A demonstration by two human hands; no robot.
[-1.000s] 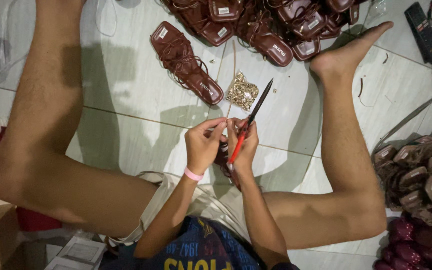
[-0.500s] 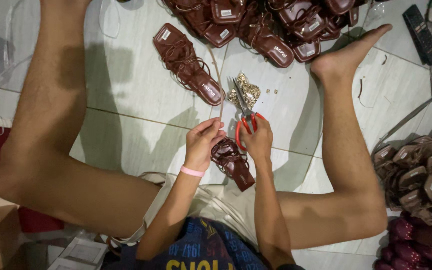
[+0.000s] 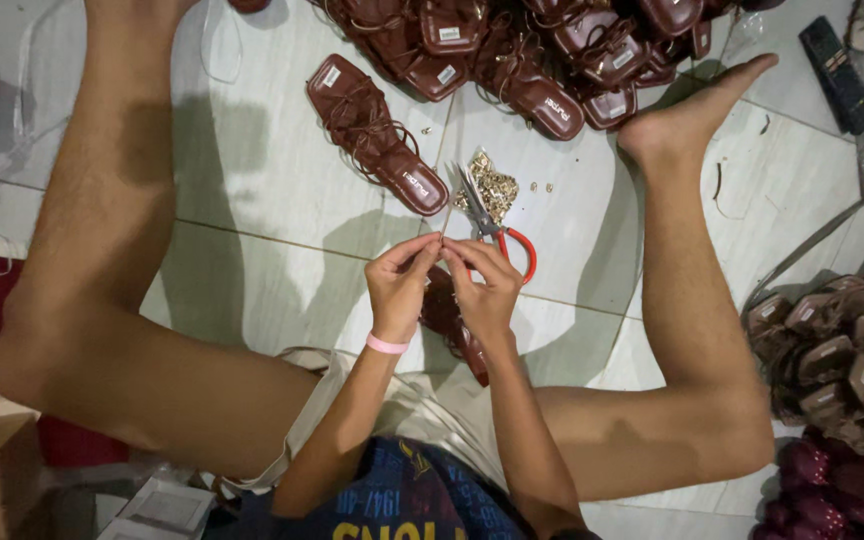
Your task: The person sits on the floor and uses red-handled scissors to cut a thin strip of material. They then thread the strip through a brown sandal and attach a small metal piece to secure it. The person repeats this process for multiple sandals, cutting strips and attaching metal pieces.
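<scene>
A dark red strappy sandal lies on the tiled floor between the person's legs, under both hands. The left hand and right hand pinch its thin strap with closed fingers, apparently pulling it taut. Red-handled scissors lie just beyond, beside small gold fittings.

Pink wristband, beige shorts, dark-blue printed shirt
</scene>
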